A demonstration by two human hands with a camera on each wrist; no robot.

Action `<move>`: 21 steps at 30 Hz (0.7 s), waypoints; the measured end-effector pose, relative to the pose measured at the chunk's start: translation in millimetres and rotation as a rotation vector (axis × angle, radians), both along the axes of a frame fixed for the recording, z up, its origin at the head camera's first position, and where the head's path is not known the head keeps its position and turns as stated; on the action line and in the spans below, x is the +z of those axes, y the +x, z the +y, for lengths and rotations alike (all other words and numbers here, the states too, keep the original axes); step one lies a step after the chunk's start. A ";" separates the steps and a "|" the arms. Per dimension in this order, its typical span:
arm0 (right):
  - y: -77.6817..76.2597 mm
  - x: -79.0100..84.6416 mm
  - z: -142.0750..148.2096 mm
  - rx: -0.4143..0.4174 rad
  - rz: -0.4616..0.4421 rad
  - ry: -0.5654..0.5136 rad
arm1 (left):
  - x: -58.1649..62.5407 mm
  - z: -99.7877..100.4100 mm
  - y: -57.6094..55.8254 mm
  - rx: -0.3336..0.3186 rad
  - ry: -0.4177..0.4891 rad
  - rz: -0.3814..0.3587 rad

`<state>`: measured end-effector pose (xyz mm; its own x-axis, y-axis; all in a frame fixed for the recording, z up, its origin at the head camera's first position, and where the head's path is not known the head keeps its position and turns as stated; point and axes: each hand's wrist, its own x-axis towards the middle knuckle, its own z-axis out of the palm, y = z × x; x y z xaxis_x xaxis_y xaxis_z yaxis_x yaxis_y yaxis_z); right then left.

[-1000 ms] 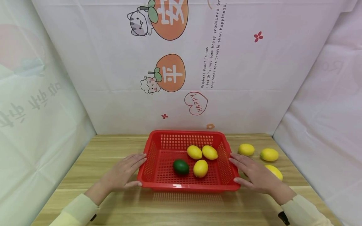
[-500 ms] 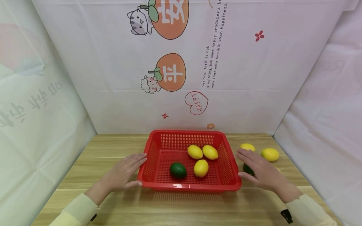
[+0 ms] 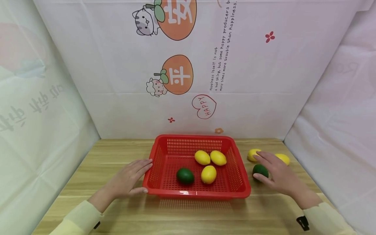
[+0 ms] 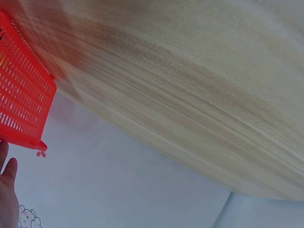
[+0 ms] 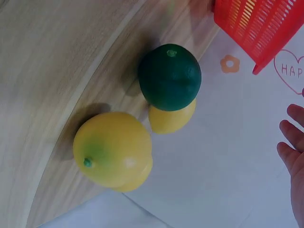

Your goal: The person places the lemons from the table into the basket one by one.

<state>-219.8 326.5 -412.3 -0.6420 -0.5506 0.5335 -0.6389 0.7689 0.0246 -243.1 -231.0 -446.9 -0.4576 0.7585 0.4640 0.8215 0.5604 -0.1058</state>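
Note:
A red plastic basket point(image 3: 199, 195) with slotted walls stands on the wooden table. Inside it lie a dark green lime point(image 3: 185, 176) and three yellow lemons point(image 3: 208, 174). My left hand point(image 3: 129, 179) rests against the basket's left rim, fingers extended and thumb near the front corner; the left wrist view shows its fingertips at the basket point(image 4: 26, 90). To the right of the basket, my right hand point(image 3: 279, 174) hovers with spread fingers, holding nothing. Beneath it sits another green lime point(image 3: 259, 172), partly covered by the thumb. The right wrist view shows this lime point(image 5: 169, 77) whole.
Beyond the right hand are two lemons, one point(image 3: 252, 155) near the basket and one point(image 3: 283, 159) farther right. A large lemon point(image 5: 111, 149) is close in the right wrist view. A printed white cloth point(image 3: 235, 114) walls the table's back and sides.
My right hand has left the basket's right rim and moved right, over the outside lime. The lime in the basket has rolled slightly left. My left hand stays put.

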 end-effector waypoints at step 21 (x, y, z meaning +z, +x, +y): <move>1.9 -10.7 48.5 -0.215 -0.148 0.018 | 0.5 -0.4 -0.9 0.006 0.003 -0.008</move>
